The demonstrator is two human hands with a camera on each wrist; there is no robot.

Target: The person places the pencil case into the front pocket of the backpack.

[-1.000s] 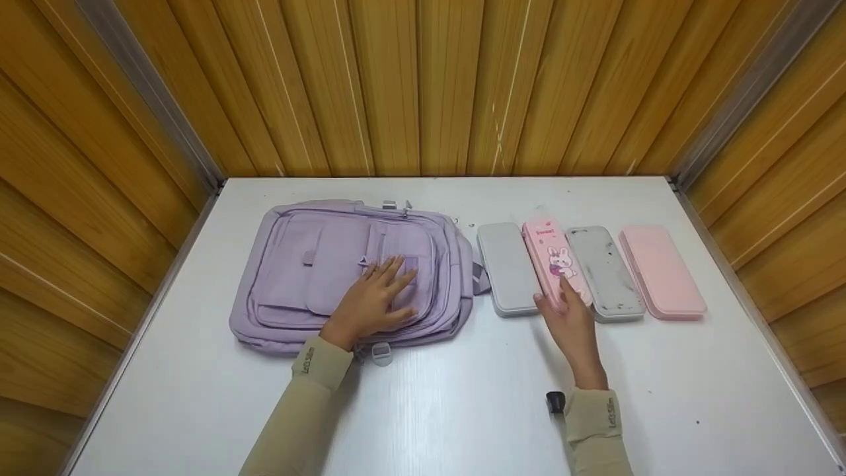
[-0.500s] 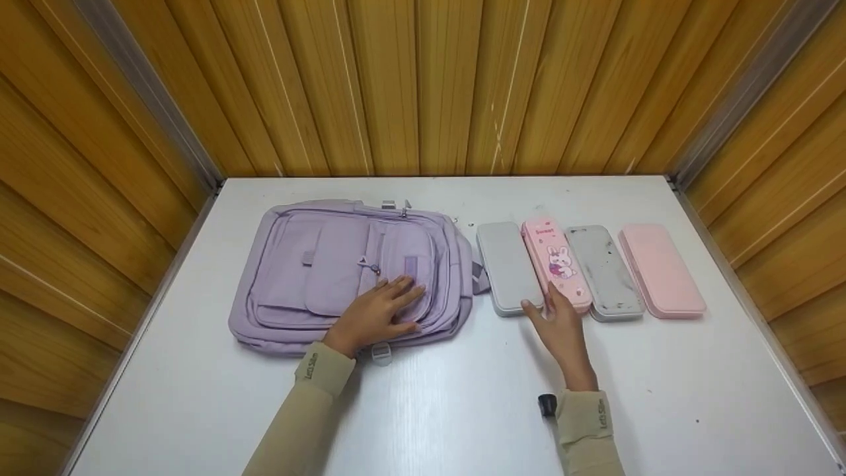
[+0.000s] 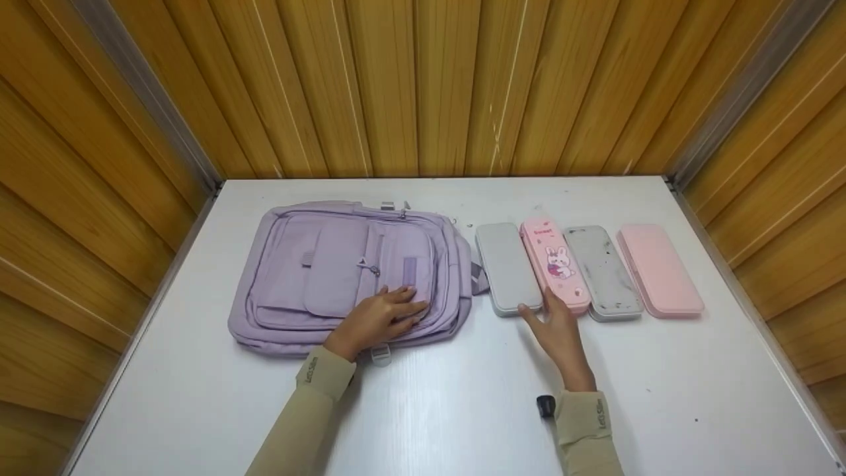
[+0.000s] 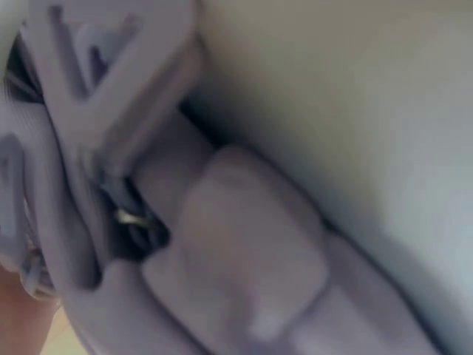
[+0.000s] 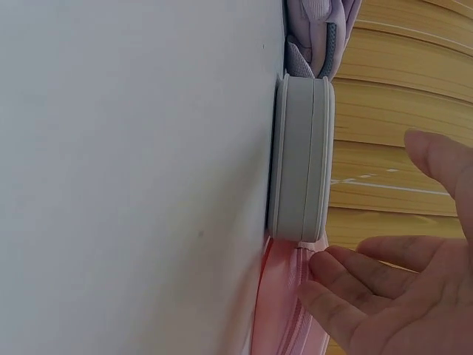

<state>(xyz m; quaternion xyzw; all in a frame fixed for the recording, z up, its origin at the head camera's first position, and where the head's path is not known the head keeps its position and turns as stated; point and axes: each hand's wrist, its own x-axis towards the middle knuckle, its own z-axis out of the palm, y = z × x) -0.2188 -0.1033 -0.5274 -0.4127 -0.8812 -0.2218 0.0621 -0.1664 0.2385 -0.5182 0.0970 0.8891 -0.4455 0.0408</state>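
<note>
My left hand [image 3: 373, 322] rests palm down on the lower right of a purple backpack [image 3: 337, 264] lying flat. The left wrist view shows only blurred purple fabric [image 4: 236, 251] and buckles. To the right stands a row of pencil cases. My right hand [image 3: 558, 337] is at the near end of the light grey pencil case [image 3: 507, 264] and the pink rabbit pencil case [image 3: 543, 244]. Its thumb is by the grey case, and its fingers are by the pink one. In the right wrist view the fingers [image 5: 336, 285] lie loosely beside the pink case's zip, with the thumb spread away.
A scuffed grey pencil case [image 3: 603, 271] and a plain pink pencil case [image 3: 661, 271] lie further right on the white table [image 3: 423, 410]. Wood-patterned panels [image 3: 436, 92] wall the back and both sides. A backpack strap reaches near the light grey case.
My left hand has slid nearer over the backpack, uncovering its zip pull and small patch. My right hand has drawn back and left from the rabbit case's top. The cases have stayed put.
</note>
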